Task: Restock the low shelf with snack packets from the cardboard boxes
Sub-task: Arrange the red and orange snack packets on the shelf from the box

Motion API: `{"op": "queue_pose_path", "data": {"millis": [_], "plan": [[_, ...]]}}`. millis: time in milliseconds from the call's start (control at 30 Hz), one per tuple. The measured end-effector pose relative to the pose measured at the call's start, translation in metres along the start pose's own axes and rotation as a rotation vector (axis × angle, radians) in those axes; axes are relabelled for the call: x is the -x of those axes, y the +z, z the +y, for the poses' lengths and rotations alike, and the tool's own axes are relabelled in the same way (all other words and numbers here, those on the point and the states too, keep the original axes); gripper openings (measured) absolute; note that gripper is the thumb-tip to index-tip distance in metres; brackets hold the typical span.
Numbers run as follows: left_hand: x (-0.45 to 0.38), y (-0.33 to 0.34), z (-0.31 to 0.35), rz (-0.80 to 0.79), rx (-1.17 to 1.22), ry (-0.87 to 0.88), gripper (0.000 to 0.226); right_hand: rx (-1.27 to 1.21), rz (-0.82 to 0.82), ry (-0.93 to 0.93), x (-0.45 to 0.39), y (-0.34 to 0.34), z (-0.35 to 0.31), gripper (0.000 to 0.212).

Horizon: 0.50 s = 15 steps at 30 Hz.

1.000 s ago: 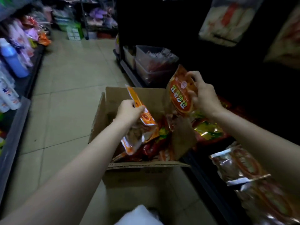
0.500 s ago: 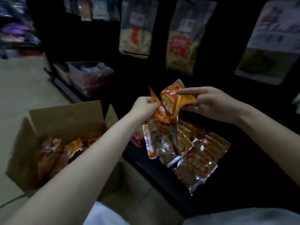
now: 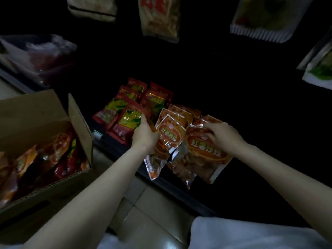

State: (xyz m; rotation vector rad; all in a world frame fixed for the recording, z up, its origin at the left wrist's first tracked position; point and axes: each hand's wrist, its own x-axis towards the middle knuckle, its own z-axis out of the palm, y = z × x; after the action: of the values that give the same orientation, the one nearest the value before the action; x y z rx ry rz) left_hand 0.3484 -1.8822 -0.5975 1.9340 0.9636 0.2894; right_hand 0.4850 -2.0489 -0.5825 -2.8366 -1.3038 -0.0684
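Observation:
My left hand (image 3: 143, 134) grips an orange snack packet (image 3: 158, 159) by its top, the packet hanging down over the low shelf's front edge (image 3: 179, 187). My right hand (image 3: 221, 136) has its fingers curled on the top of another orange packet (image 3: 204, 155) that lies on a stack of the same kind. Behind them lie more orange packets (image 3: 181, 112) and a pile of red and green packets (image 3: 129, 106). The open cardboard box (image 3: 36, 112) at the left holds several orange and red packets.
Large bags (image 3: 159, 17) hang above the dark shelf. A clear plastic bin (image 3: 41, 56) sits further along at the upper left. Pale floor tiles (image 3: 152, 209) run between the box and the shelf. My white-clothed knees (image 3: 251, 234) are at the bottom.
Both hands have come down from mid-air to the low shelf with the orange packets. The view has swung down and right, away from the box.

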Motion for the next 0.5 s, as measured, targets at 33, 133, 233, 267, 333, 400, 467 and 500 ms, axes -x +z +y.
{"op": "queue_pose_path", "data": {"millis": [33,133,233,267,333,400,467,500], "plan": [[-0.007,0.006,-0.005,-0.006,-0.022,-0.020,0.079,-0.045,-0.045,-0.014,-0.003,0.011,0.006,0.036],[-0.028,0.024,-0.021,-0.038,-0.072,-0.066,0.075,-0.277,-0.189,-0.009,-0.023,0.048,0.020,0.035],[-0.051,0.045,-0.032,-0.056,-0.099,-0.085,0.074,-0.338,-0.241,0.092,-0.046,0.085,0.031,0.037],[-0.058,0.053,-0.033,-0.053,-0.106,-0.086,0.073,-0.331,-0.234,0.118,-0.053,0.095,0.034,0.038],[-0.073,0.068,-0.035,-0.041,-0.093,-0.085,0.073,-0.316,-0.219,0.163,-0.064,0.111,0.039,0.042],[-0.086,0.084,-0.035,-0.030,-0.026,-0.121,0.075,-0.304,-0.266,0.168,-0.068,0.126,0.042,0.048],[-0.098,0.099,-0.039,-0.047,0.203,-0.179,0.077,-0.297,-0.355,0.107,-0.066,0.138,0.041,0.056],[-0.100,0.105,-0.040,-0.080,0.365,-0.211,0.081,-0.310,-0.377,0.072,-0.064,0.143,0.041,0.061]]}}
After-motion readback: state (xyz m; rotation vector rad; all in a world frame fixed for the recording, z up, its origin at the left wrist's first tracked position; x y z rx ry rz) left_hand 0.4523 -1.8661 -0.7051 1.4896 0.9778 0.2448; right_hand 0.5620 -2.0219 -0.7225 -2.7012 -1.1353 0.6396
